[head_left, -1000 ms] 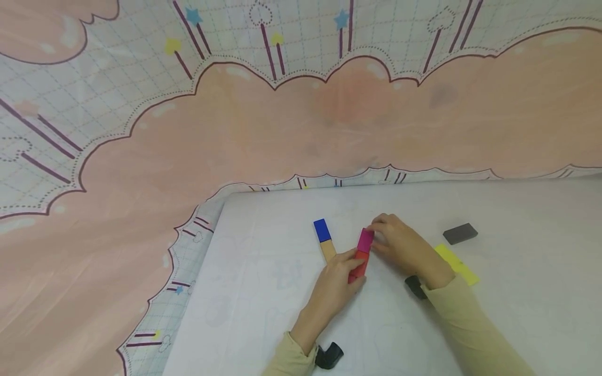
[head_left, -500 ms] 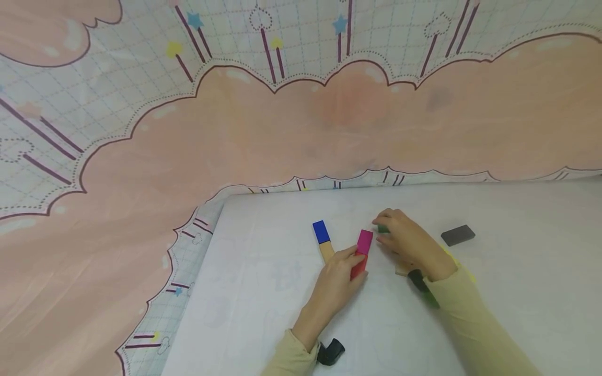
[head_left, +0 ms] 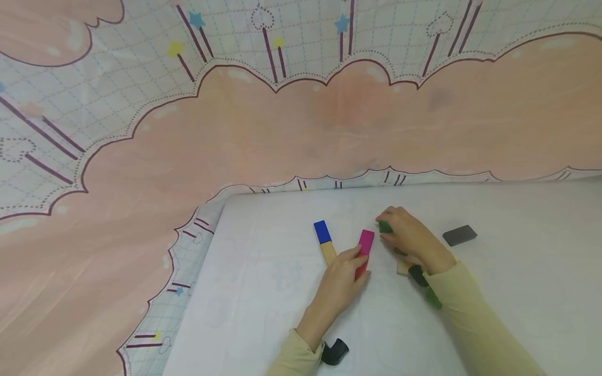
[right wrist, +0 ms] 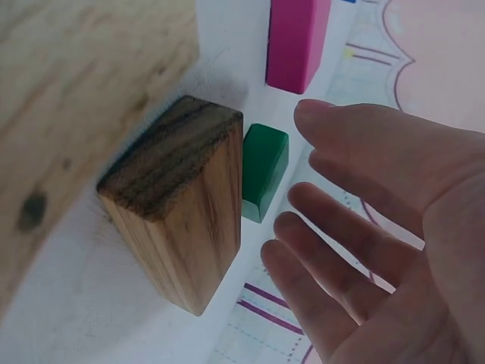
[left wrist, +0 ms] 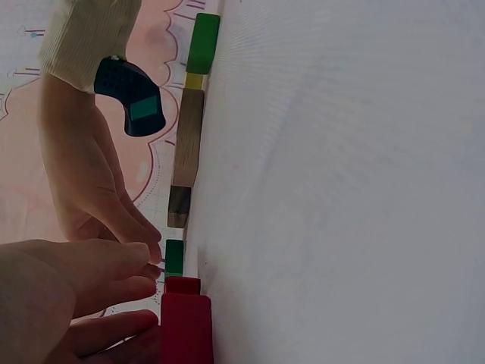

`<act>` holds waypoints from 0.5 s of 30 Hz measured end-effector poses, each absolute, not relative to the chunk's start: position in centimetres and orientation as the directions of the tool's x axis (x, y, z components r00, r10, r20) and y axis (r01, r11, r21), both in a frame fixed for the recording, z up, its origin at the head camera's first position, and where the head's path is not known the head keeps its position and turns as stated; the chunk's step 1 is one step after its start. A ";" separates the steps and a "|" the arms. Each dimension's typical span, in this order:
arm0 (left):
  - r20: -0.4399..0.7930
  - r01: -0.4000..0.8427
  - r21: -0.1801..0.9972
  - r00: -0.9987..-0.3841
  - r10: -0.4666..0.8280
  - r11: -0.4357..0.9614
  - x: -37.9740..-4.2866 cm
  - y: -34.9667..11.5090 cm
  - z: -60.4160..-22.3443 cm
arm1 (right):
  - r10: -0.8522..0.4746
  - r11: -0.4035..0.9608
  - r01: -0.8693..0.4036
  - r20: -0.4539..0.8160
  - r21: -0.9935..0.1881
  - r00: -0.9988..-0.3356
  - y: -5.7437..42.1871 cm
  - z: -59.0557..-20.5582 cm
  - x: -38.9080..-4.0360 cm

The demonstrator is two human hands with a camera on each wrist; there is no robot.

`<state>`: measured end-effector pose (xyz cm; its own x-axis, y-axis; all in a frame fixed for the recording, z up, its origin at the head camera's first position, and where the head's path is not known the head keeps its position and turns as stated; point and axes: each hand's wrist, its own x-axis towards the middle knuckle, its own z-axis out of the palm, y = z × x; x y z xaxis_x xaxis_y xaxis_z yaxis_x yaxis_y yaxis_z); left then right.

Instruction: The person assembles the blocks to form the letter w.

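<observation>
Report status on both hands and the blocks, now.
Left hand touching red rectangular block. Right hand just over small green rectangular block, not gripping it. Possible obstruction: striped brown wooden block close beside the green one.

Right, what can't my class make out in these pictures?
Head view: red block, partly under the left hand.
Head view: small green block, partly behind the right hand.
Left wrist view: yellow block, mostly behind the pale wooden block and second green block.
Right wrist view: pale wooden block, cut off by the picture's edge.
</observation>
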<state>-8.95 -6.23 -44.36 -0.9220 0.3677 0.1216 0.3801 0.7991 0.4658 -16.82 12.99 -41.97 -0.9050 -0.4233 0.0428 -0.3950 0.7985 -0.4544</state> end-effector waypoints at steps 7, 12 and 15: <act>0.116 0.380 0.467 -0.922 0.370 0.798 -8.8 -6.2 -44.4 | -0.403 0.819 -0.365 0.010 -0.442 -0.915 13.1 -41.9 -17.2; 0.125 0.394 0.459 -0.916 0.381 0.796 -8.8 -6.2 -44.4 | -0.408 0.822 -0.366 -0.003 -0.437 -0.913 13.0 -41.8 -17.5; 0.118 0.397 0.451 -0.914 0.388 0.799 -8.8 -6.2 -44.4 | -0.404 0.827 -0.356 -0.020 -0.435 -0.914 13.0 -41.9 -17.6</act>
<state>-8.80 -6.18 -44.40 -0.9142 0.3876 0.1181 0.3972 0.7992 0.4511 -17.63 12.99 -41.86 -0.9143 -0.4044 -0.0203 -0.3561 0.8270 -0.4351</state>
